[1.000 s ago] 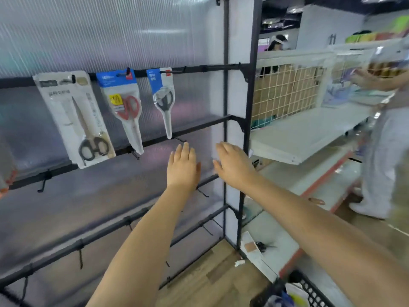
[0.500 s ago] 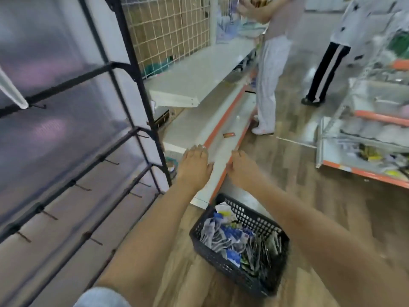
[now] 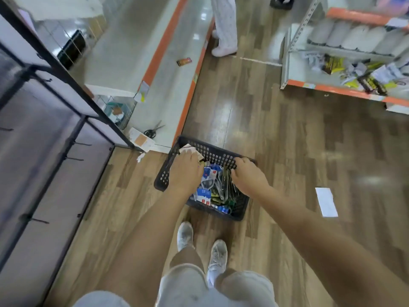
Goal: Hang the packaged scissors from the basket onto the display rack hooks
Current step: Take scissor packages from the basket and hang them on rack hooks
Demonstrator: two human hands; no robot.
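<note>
A black plastic basket (image 3: 162, 178) sits on the wood floor in front of my feet, filled with several packaged scissors (image 3: 209, 185) in blue, white and clear packs. My left hand (image 3: 184, 171) reaches into its left side, fingers laid flat over a white pack (image 3: 188, 148) at the far corner. At the far right of the basket my right hand (image 3: 249, 175) has its fingers curled down beside clear packs; what they hold is hidden. The black display rack (image 3: 66, 151) with bare hooks (image 3: 81, 144) stands at my left.
A white and orange low shelf (image 3: 168, 69) runs ahead on the left, with loose black scissors (image 3: 152, 131) on its base. A person's legs (image 3: 223, 25) stand beyond. A stocked shelf (image 3: 345, 89) is at the right. A white paper slip (image 3: 326, 201) lies on the floor.
My view swung from the rack with hung scissors down to the floor. Both hands dropped from in front of the rack into the basket.
</note>
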